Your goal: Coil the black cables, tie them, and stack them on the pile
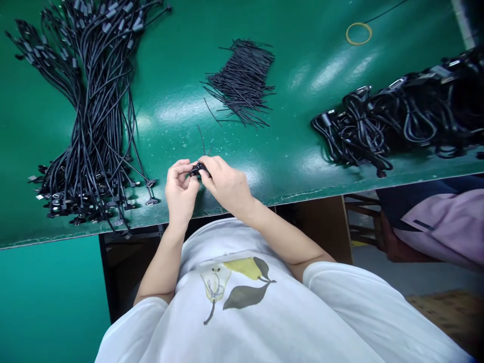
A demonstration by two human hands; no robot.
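Observation:
Near the table's front edge, my left hand point(180, 190) and my right hand point(228, 185) meet, fingers closed around a small black cable point(197, 169). Most of the cable is hidden by my fingers. Thin black ends of a twist tie point(201, 139) stick up beyond my fingertips. A pile of black twist ties point(244, 83) lies on the table past my hands, with a few strays on its near side. To the left is a big bunch of loose, straight black cables point(102, 106) with grey sleeves and metal connectors.
Coiled, tied black cables point(378, 123) are heaped along the right of the green table point(295, 151). A yellow ring point(359, 34) with a dark strand lies at the back right. Below the right edge, part of another person in pink clothing point(449, 222) shows beside a wooden stool point(365, 214).

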